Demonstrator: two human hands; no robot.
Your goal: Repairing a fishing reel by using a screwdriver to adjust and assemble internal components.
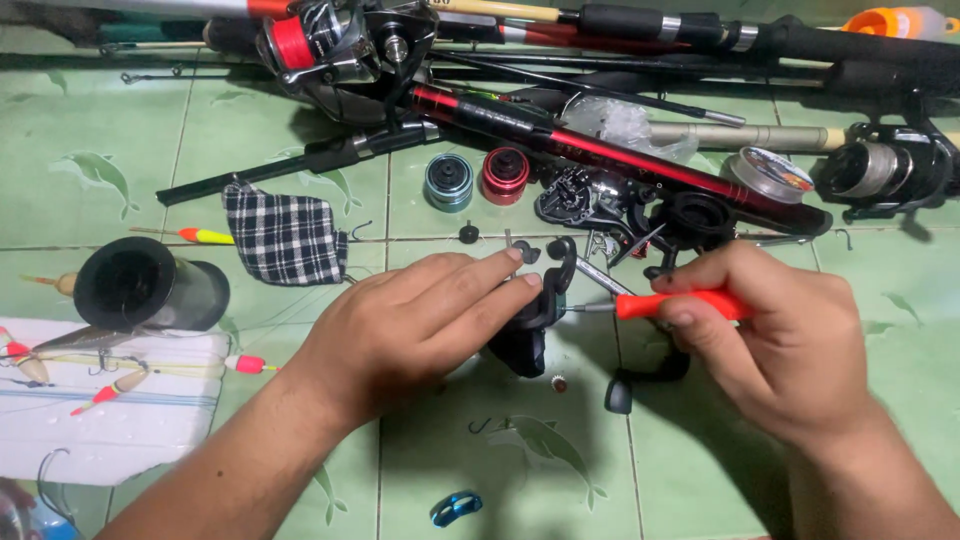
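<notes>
Under the left hand [415,325], whose fingers are gripping it from above, a black reel body [530,325] is resting on the green tiled floor [560,470]. Just right of those fingertips, the metal tip of an orange-handled screwdriver [665,304] is touching the reel. Further right, the right hand [775,335] is clenching the screwdriver's handle, lying level, while a black knob [619,396] is sitting just below it.
</notes>
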